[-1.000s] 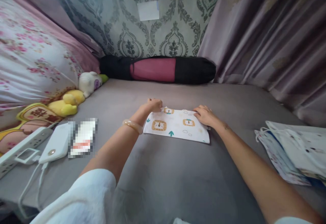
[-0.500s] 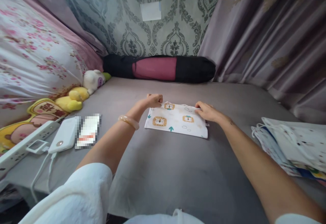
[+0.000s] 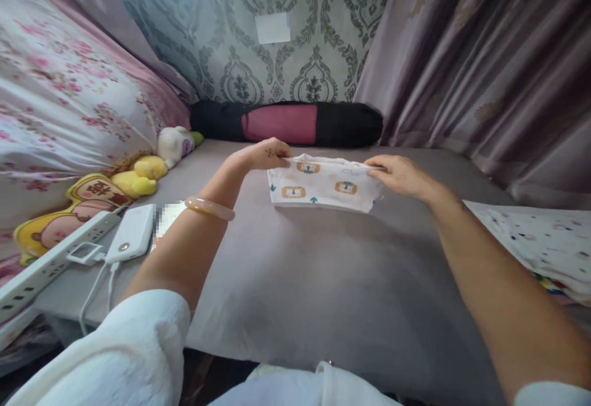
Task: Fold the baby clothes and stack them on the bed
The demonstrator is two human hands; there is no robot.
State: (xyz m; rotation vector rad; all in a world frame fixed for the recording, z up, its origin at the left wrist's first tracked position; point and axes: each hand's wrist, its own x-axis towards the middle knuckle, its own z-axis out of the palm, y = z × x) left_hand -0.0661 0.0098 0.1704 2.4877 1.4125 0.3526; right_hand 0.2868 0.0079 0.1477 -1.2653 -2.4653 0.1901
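A small folded white cloth with lion prints (image 3: 323, 185) is held up off the grey bed surface (image 3: 295, 270). My left hand (image 3: 265, 153) pinches its top left corner, fingers closed. My right hand (image 3: 398, 173) grips its top right corner. The cloth hangs down from both hands, its lower edge just above the bed. A pale bangle (image 3: 210, 207) sits on my left wrist.
A stack of folded printed cloths (image 3: 540, 243) lies at the right. At the left are a white power bank (image 3: 132, 241), a power strip (image 3: 50, 261), plush toys (image 3: 138, 175) and a floral pillow (image 3: 60, 116). A black and pink bolster (image 3: 286, 124) lies against the far wall; curtains hang at the right.
Both hands have lifted the lion-print cloth by its far corners off the bed, where it lay flat a second ago. The camera has tilted a little.
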